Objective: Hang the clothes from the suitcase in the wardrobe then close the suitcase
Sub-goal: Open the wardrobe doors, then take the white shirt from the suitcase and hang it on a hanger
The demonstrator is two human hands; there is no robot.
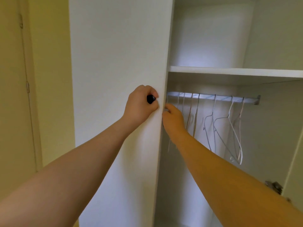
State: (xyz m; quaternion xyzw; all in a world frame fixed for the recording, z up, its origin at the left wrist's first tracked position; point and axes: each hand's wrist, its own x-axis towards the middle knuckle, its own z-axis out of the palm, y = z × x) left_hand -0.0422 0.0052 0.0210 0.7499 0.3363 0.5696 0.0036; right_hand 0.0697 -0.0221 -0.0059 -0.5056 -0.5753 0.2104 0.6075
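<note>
Hands reach up to the wardrobe (270, 120), which fills the view straight ahead, white inside and out. Its left door (114, 54) stands across the left half of the opening, while the right half is open to the interior.

The left hand (139, 105) is on the face of that door, close to its free edge. Its fingers (153, 92) are curled together and clamped around a small black knob (150, 99), which shows between them.

The right hand (173, 119) is just beside it on the other side of the door's edge, inside the opening. Its fingers (166, 106) are bent and lie against the edge, but the tips are partly hidden and blurred. It cannot be told whether they grip the edge or only touch it; they seem to hook behind it.

Behind the right hand a metal rail (213, 97) runs across the compartment from the door to a bracket on the right wall. Bare wire hangers (229, 128) hang from it: several bunched near the door, three more spread apart toward the right, some tilted. A white shelf (229, 72) sits just above the rail, with another compartment over it.

Low on the right, a metal hinge (274, 187) shows beyond the right forearm. To the left of the wardrobe are a yellowish wall (54, 63) and a room door (11, 95).
</note>
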